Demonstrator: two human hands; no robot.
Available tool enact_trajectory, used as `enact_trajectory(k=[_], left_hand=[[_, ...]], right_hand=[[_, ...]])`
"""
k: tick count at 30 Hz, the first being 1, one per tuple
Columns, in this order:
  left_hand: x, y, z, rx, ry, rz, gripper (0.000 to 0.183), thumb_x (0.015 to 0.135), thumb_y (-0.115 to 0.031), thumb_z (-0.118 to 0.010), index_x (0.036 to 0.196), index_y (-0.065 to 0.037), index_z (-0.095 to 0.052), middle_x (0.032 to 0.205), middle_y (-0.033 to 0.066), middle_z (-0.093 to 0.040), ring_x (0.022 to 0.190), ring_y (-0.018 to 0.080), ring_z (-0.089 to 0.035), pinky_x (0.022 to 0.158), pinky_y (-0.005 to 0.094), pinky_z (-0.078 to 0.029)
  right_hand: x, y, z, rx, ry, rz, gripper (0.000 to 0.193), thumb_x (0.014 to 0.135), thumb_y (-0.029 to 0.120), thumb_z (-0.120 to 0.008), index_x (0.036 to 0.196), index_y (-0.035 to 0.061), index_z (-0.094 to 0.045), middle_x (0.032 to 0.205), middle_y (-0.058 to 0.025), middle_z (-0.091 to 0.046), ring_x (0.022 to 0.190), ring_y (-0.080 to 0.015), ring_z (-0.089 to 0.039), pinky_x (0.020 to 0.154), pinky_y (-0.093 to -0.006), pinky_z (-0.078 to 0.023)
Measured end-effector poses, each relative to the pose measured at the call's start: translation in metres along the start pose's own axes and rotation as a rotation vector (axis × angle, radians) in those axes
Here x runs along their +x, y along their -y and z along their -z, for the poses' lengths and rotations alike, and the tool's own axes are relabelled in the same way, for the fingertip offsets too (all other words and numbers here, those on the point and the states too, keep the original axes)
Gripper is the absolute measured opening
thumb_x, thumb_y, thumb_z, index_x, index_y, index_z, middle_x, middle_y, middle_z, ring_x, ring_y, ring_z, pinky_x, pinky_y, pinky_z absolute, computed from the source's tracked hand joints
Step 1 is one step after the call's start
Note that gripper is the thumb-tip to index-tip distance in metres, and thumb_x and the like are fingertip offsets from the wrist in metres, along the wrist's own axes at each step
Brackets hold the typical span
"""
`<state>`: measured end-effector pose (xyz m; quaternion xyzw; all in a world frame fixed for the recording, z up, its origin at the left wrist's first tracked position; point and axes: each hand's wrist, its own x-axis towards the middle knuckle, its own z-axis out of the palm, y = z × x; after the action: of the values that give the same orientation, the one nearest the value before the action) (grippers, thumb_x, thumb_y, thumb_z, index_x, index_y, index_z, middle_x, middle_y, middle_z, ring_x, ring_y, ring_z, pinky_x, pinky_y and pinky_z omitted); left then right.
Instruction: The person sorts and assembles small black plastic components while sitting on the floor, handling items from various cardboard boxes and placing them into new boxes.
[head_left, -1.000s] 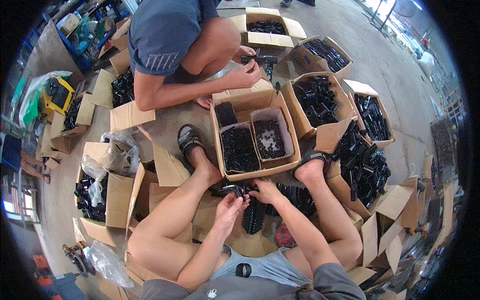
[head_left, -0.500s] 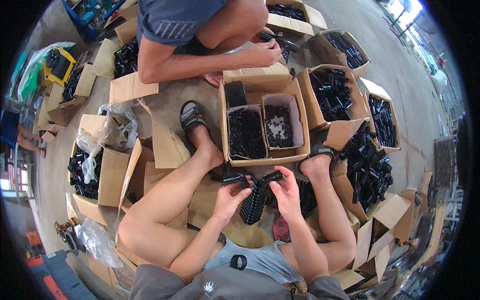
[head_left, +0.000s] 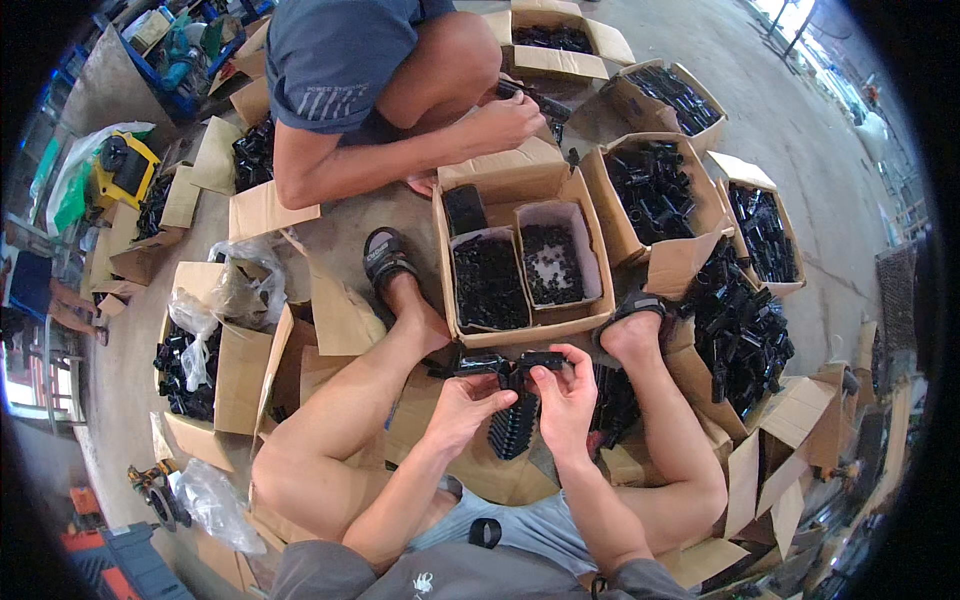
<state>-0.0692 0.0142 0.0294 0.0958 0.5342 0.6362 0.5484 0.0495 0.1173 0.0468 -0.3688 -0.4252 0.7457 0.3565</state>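
My left hand (head_left: pixel 464 410) is closed around a glossy black cylindrical part (head_left: pixel 482 365), its thumb pointing right. A second short black part (head_left: pixel 541 359) is pinched in my right hand (head_left: pixel 567 405). The inner ends of both parts almost meet between my hands; whether they touch I cannot tell. Just below hangs or stands a black ribbed, stacked-looking piece (head_left: pixel 512 428), its upper end hidden by the parts and fingers. Ahead of my hands is an open cardboard box (head_left: pixel 530 330) with two inner compartments of small black pieces (head_left: pixel 490 280).
Across from me a co-worker's hand (head_left: pixel 510 118) holds a black part (head_left: pixel 540 100). Cartons of black parts stand on the right (head_left: pixel 655 190) and left (head_left: pixel 240 370). A heap of black parts (head_left: pixel 735 335) lies by my right foot. A power tool (head_left: pixel 158 490) sits at left.
My hands have come closer together, and the two black parts now almost meet end to end. The view has shifted slightly. The co-worker's hand has moved a little left and down in the picture.
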Motion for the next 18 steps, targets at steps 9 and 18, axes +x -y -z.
enact_trajectory(k=[9,18], left_hand=[[-0.002,-0.008,0.01,0.061,-0.006,0.016,0.034,0.082,-0.004,-0.083,0.112,0.005,-0.068,0.104,0.0084,-0.072,0.094,0.0129,-0.066,0.086,0.029,-0.054],[-0.006,0.0,0.027,-0.264,-0.17,-0.014,0.031,0.086,-0.013,-0.08,0.113,-0.002,-0.07,0.106,0.005,-0.073,0.096,0.0127,-0.067,0.085,0.0272,-0.054]], right_hand=[[-0.004,-0.004,-0.01,-0.122,0.002,0.01,0.036,0.095,0.002,-0.069,0.125,0.0027,-0.048,0.104,-0.0063,-0.066,0.09,-0.0098,-0.064,0.078,-0.0235,-0.054],[0.054,-0.014,-0.016,-0.363,0.234,0.052,0.038,0.099,0.021,-0.067,0.128,0.001,-0.055,0.105,-0.0045,-0.067,0.085,-0.0104,-0.061,0.076,-0.0251,-0.05]])
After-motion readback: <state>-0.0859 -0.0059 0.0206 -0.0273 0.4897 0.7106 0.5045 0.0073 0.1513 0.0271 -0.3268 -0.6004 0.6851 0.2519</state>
